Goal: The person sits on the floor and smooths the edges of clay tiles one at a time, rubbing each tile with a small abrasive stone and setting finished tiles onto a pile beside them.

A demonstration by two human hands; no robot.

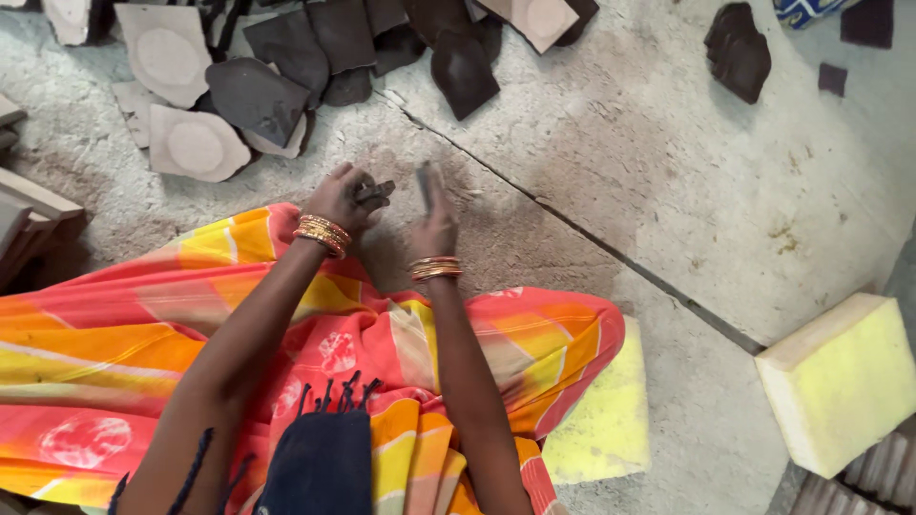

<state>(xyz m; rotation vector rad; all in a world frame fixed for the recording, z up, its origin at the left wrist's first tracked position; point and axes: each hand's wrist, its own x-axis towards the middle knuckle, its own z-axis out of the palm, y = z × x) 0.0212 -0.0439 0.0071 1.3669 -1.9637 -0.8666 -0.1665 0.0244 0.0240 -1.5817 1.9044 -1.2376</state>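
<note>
I am seated on a concrete floor, with a bright orange, pink and yellow cloth [143,334] over my lap. My left hand [342,195] is closed around a small dark piece [375,193] that sticks out to the right of the fingers. My right hand [434,221] is held upright close beside it, gripping a thin dark flat piece [424,183] that rises above the fingers. Both wrists carry gold and red bangles. The two hands are a short gap apart, above a dusty dark patch of floor.
A heap of dark and pale shaped tiles [258,86] lies at the top left. More dark pieces [737,50] sit at the top right. A yellow foam block [840,381] stands at the right, another foam pad [601,420] under me. A crack [592,243] crosses the floor.
</note>
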